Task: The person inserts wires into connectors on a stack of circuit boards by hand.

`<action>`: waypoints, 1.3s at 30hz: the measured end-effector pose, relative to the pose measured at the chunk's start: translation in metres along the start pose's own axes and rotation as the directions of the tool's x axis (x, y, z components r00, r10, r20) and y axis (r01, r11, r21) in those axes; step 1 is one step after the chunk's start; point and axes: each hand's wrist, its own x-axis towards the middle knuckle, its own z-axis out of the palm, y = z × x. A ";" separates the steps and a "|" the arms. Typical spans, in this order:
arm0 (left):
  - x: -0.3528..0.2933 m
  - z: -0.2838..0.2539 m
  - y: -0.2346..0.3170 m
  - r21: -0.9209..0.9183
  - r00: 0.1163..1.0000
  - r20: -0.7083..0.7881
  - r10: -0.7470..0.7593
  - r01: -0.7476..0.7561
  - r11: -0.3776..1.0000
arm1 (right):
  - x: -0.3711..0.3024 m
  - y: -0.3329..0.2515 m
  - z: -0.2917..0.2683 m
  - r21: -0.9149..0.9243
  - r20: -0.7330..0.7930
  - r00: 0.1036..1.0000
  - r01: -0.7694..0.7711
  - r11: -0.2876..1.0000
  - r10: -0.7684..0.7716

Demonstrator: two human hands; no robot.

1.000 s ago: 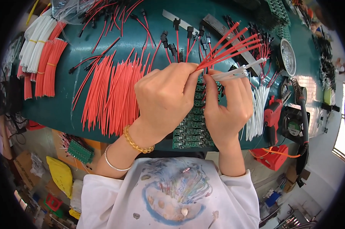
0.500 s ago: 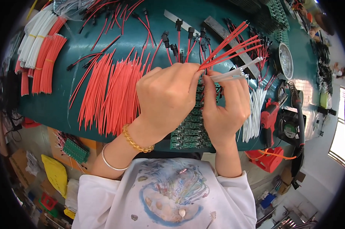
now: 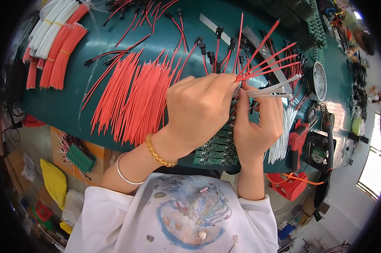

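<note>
Closed at the fingertips, my left hand (image 3: 201, 103) pinches a small bunch of red wires (image 3: 268, 63) that fan out to the upper right. One of them points almost straight up. My right hand (image 3: 258, 126) meets it at the fingertips and grips several white wires (image 3: 272, 90), whose tips stick out over its fingers. Beneath both hands lies a panel of green circuit boards (image 3: 215, 149), partly covered. Just beyond the hands stand red and black leads with black connectors (image 3: 219, 31). Where the held wires end between my fingers is hidden.
Loose red wires (image 3: 146, 101) lie left of my hands, with banded red and white bundles (image 3: 64, 55) farther left. To the right are white wires (image 3: 283, 137), a red glue gun (image 3: 298, 137), a fan (image 3: 319, 149) and a round dish (image 3: 319, 80). A metal bar (image 3: 266, 55) lies beyond.
The red wires in my left hand have spread wider, and one now stands nearly upright. Both hands remain together over the boards; the whole view has shifted slightly.
</note>
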 end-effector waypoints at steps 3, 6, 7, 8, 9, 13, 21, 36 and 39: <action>0.001 -0.002 0.002 -0.032 0.999 0.000 -0.033 0.033 0.999 | 0.000 -0.001 0.000 -0.003 0.010 1.000 -0.009 1.000 0.009; 0.002 -0.003 0.003 -0.065 0.999 -0.030 -0.041 0.039 0.997 | 0.000 -0.002 -0.001 -0.008 0.014 1.000 -0.026 1.000 0.026; 0.001 -0.004 0.004 -0.061 0.999 -0.010 -0.049 0.048 0.997 | 0.000 -0.001 -0.001 -0.003 0.009 1.000 -0.026 1.000 0.026; 0.001 -0.005 0.005 -0.056 0.998 0.010 -0.057 0.057 0.997 | 0.000 -0.001 -0.001 0.002 0.004 1.000 -0.025 1.000 0.025; 0.001 -0.005 0.004 -0.058 0.998 0.011 -0.057 0.057 0.997 | 0.001 -0.001 -0.001 0.001 0.004 1.000 -0.026 1.000 0.026; -0.001 -0.005 0.002 -0.045 0.998 0.022 -0.051 0.051 0.998 | 0.001 -0.003 -0.002 -0.013 0.039 0.999 -0.037 0.999 0.037; -0.003 -0.003 0.002 -0.059 0.995 0.057 -0.076 0.079 0.995 | 0.000 -0.004 -0.005 0.029 0.026 0.995 -0.102 0.994 0.101; -0.007 -0.002 0.002 0.029 0.999 0.041 0.014 -0.015 0.999 | 0.001 -0.005 -0.010 0.058 0.052 0.994 -0.094 0.994 0.091; -0.006 -0.004 0.001 0.039 0.998 0.054 0.038 -0.040 0.998 | 0.001 -0.004 -0.009 0.077 0.055 0.994 -0.103 0.992 0.098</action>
